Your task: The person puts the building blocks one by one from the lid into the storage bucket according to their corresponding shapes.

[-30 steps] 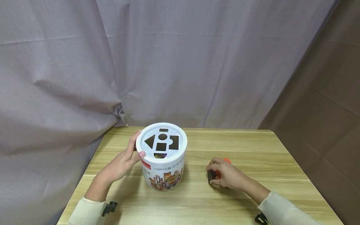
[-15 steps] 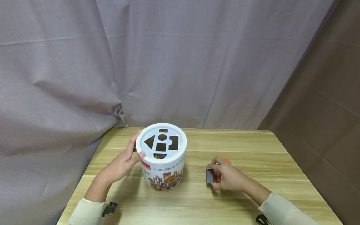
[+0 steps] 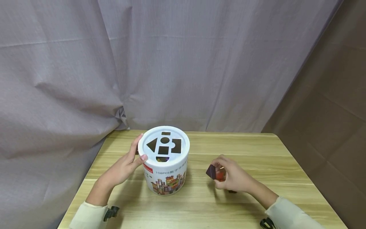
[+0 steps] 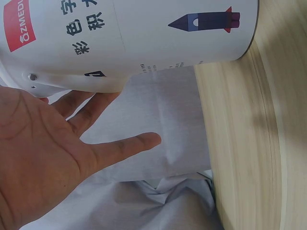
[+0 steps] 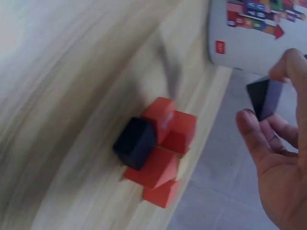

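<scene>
Wooden table (image 3: pixel 246 146): spread left grip (image 3: pixel 121 168) touches "108PCS" tub (image 3: pixel 174 173); right grip (image 3: pixel 233 176) pinches dark block (image 3: pixel 211 172).

The white bucket (image 3: pixel 174 166) reads "108PCS" followed by 数字 and further characters (the last bend out of sight). Its red label (image 4: pixel 20 24) shows "ZMEDU", with 彩, 色 and 积 printed in black beside it. A faint mark on one red block (image 5: pixel 161 116) is too blurred to read.

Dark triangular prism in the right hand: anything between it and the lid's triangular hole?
No loose object shows, but the prism looks lower than the lid, so the right side of the white bucket blocks the straight path. The left hand is clear of the triangular hole.
</scene>
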The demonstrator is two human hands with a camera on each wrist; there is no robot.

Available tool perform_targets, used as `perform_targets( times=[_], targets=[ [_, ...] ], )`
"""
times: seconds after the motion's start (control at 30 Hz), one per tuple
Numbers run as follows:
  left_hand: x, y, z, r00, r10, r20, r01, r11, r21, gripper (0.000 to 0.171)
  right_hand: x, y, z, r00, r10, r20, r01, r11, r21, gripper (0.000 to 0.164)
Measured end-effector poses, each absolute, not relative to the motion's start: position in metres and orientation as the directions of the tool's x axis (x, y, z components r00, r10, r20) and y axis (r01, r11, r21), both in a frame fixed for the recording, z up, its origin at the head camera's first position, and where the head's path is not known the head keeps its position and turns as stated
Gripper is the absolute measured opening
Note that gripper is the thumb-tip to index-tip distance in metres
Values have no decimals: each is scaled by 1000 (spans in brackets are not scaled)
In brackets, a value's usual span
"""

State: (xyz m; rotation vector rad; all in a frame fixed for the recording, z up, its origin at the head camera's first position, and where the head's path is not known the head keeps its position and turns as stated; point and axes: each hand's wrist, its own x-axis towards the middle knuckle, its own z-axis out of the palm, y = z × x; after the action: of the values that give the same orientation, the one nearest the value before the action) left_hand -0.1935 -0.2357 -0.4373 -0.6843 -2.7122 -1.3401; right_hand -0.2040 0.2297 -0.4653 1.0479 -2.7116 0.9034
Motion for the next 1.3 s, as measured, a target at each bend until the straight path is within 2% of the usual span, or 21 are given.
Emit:
perform_targets(
  times=[0.37,0.63,0.87,1.3],
  targets=[
    [-193,-237,-440,-904,366,222,400,535,745,82,-206,214,-444,-744,-445,498,-659,369,-655,62],
    [-192,-237,-441,-905,365,219,395,531,749,82,-200,199,-426,-760,-407,507,-629,266,-730,75],
    [-194,-237,-441,-905,363,220,396,535,746,82,-200,187,-411,-738,-394,548,-661,261,-703,67],
    [-195,-236,-440,-904,363,224,398,532,747,82,-208,164,-389,-691,-399,603,-723,387,-572,65]
  ],
)
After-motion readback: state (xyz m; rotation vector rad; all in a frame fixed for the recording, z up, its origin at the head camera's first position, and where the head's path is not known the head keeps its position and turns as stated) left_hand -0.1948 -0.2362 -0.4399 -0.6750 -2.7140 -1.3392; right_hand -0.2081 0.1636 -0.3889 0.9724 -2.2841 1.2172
